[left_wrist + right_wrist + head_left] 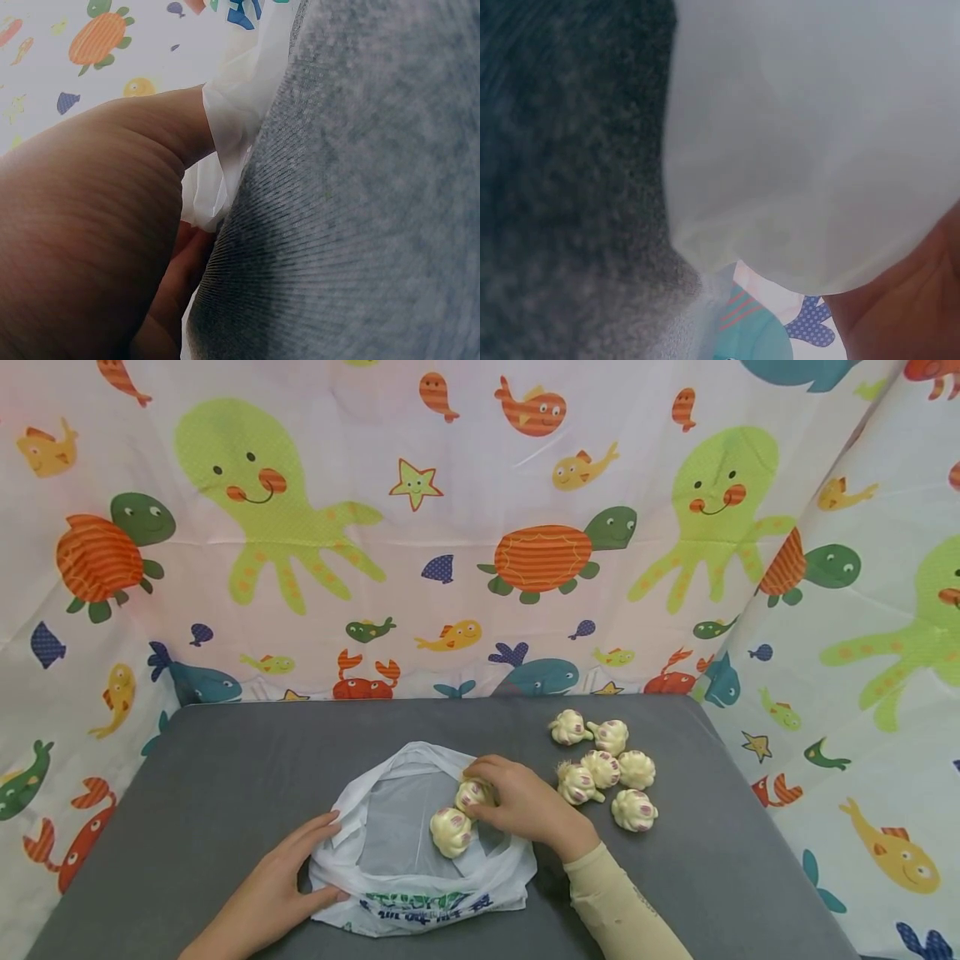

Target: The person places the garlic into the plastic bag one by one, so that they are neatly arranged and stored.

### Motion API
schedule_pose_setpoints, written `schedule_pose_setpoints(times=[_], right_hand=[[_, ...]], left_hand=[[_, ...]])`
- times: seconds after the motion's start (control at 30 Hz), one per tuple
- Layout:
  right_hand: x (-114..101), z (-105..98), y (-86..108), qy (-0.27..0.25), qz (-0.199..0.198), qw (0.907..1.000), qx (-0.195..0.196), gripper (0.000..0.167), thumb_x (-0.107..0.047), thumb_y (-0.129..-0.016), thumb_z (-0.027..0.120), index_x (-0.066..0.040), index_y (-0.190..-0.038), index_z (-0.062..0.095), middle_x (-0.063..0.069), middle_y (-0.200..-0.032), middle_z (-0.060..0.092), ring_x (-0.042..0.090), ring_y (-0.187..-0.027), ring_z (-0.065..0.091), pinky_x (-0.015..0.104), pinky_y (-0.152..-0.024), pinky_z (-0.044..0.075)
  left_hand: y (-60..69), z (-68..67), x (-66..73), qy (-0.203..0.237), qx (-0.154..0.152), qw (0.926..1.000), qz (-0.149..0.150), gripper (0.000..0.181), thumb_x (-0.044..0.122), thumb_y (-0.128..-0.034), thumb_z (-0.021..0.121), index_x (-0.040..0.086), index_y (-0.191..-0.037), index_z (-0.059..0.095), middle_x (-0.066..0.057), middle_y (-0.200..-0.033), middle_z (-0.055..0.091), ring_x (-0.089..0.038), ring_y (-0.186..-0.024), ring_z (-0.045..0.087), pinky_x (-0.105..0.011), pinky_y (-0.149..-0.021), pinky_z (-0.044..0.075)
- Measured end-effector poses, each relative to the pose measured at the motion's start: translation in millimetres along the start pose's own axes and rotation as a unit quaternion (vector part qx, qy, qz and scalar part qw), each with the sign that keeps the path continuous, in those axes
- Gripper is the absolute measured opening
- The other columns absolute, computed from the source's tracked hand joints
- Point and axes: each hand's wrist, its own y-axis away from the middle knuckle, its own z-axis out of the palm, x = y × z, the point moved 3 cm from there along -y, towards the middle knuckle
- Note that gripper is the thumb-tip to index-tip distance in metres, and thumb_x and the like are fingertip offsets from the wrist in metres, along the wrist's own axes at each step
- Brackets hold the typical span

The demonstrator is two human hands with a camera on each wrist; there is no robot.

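Bag: a white plastic bag (pixel 491 892) is seen at the lower centre of the head view, its mouth turned up and spread wide; blue and green print (pixel 423 906) is borne on the near side.
Held bulb: one garlic bulb (pixel 473 794) is pinched at the right side of the bag's mouth, just right of the frame's centre line's lower half.
Second bulb: another bulb (pixel 451 833) is seen within the mouth, just below and left of the held one.
Right hand: the right hand (pixel 525 806) is reached over the bag's right rim, the held bulb being gripped between thumb and fingers; a pale sleeve (pixel 626 914) is worn.
Left hand: the left hand (pixel 273 877) is laid against the bag's left side, thumb and fingers set wide apart; in the left wrist view, the thumb is partly covered by plastic.
Loose bulbs: six garlic bulbs (pixel 637 769) are grouped right of centre, beyond the right hand.
Counter: all is supported by a grey-covered counter (pixel 225 777).
Backdrop: a sea-creature cloth (pixel 420 435) is hung across the upper frame.
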Motion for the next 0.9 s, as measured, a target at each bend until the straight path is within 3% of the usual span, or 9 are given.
schedule_pose_setpoints(times=[0.47, 0.9], right_hand=[[-3.3, -1.8, 0.7, 0.000, 0.001, 1.0000, -0.003, 0.047, -0.031, -0.102, 0.081, -0.008, -0.142, 0.070, 0.006, -0.143, 0.066, 0.025, -0.133, 0.064, 0.046, -0.111, 0.054], [-2.7, -2.4, -0.1, 0.010, -0.003, 0.9999, 0.005, 0.054, -0.037, -0.103, 0.080, -0.008, -0.146, 0.067, 0.006, -0.148, 0.063, 0.023, -0.136, 0.061, 0.044, -0.112, 0.053]], left_hand=[[0.6, 0.2, -0.4, 0.002, 0.000, 1.0000, -0.003, 0.089, 0.041, -0.0770, 0.101, 0.018, -0.154, 0.062, 0.001, -0.165, 0.052, -0.029, -0.145, 0.055, -0.059, -0.106, 0.055], [1.5, -0.5, -0.2, -0.005, 0.008, 0.9998, 0.015, 0.089, 0.040, -0.0776, 0.101, 0.017, -0.154, 0.061, 0.000, -0.164, 0.053, -0.029, -0.145, 0.055, -0.059, -0.106, 0.055]])
